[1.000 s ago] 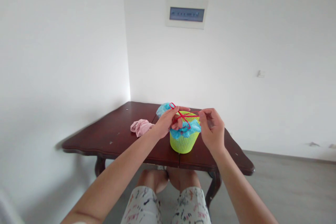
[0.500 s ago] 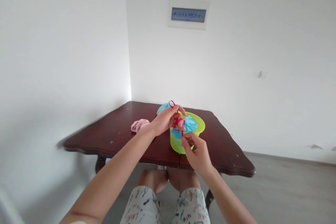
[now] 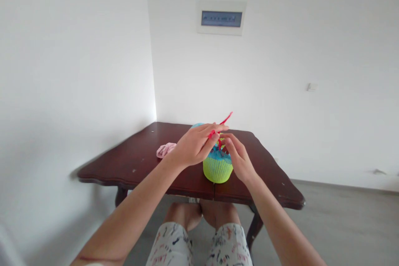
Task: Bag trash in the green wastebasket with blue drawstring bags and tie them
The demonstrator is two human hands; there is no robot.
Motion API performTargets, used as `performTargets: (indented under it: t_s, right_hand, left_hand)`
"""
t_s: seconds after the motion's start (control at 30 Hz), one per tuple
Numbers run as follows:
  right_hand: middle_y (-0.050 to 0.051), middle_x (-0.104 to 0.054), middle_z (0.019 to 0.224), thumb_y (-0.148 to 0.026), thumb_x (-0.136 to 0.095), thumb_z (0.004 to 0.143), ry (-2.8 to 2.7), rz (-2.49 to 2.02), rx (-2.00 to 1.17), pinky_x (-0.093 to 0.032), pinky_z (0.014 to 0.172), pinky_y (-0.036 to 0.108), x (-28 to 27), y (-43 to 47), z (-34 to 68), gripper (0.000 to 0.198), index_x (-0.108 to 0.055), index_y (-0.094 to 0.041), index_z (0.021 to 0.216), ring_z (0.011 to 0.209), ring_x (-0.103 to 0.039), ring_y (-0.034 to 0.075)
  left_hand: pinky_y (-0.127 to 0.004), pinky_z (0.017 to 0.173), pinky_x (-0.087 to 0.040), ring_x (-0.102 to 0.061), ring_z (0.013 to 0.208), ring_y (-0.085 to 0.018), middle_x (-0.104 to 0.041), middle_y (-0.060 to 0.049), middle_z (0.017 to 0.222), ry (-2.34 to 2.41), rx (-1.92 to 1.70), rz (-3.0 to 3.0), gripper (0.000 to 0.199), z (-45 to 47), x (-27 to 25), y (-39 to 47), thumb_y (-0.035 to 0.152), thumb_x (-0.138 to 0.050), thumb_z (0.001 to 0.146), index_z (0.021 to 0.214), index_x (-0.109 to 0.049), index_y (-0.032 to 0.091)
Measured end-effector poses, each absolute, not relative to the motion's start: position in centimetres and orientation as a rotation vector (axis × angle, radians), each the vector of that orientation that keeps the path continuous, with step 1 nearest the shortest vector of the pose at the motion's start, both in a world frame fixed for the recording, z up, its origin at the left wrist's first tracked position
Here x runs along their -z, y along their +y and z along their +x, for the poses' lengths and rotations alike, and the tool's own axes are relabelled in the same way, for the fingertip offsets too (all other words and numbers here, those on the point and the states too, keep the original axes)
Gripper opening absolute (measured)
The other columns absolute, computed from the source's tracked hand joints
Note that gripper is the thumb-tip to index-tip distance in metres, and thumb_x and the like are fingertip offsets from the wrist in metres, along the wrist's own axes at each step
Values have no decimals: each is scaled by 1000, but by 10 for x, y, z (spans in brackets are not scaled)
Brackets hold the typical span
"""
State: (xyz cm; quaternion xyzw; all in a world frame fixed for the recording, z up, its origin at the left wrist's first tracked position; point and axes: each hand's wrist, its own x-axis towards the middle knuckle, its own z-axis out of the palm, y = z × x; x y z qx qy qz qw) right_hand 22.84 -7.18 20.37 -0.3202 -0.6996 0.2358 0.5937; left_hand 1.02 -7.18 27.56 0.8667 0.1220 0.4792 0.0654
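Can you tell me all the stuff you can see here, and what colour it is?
basket: one, lime green, on the table, under both hands
bag: one, blue, lining the basket's top
string: one, red, pinched by both hands above the basket
cloth: one, pink, crumpled on the table left of the basket
table: one, dark brown wood, in the room's corner
wall panel: one, white with dark window, high on the wall
hands: left hand and right hand, bare, meeting over the basket
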Motion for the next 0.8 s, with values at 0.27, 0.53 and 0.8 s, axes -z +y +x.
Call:
performTargets:
  t_s: [0.27,0.53,0.8]
  right_hand:
    - [1,-69,72,-73,-87,95,-1366,-642,-727,-53,62,31,-203,-50,226,51,-74,-26,79,66,-60,18]
    - [-9,-46,60,-66,-93,82,-893,-698,-699,-28,41,22,-196,-14,267,59,-50,-27,71,47,-35,8]
    - [-4,-54,61,-75,-82,100,-1245,-827,-674,-32,47,27,-173,-52,255,55,-71,-24,82,50,-43,12]
  left_hand:
    - [-60,138,-47,-77,147,-33,-90,-11,111,143,-1339,2480,56,24,-249,-66,46,-38,130,129,-91,28]
    - [-57,132,-44,-75,89,-27,-74,-5,79,402,-1464,2334,65,29,-185,-71,50,-33,130,104,-87,25]
    - [-42,91,-51,-67,73,-29,-65,2,66,1004,-1182,2456,47,32,-158,-38,56,-74,117,152,-81,25]
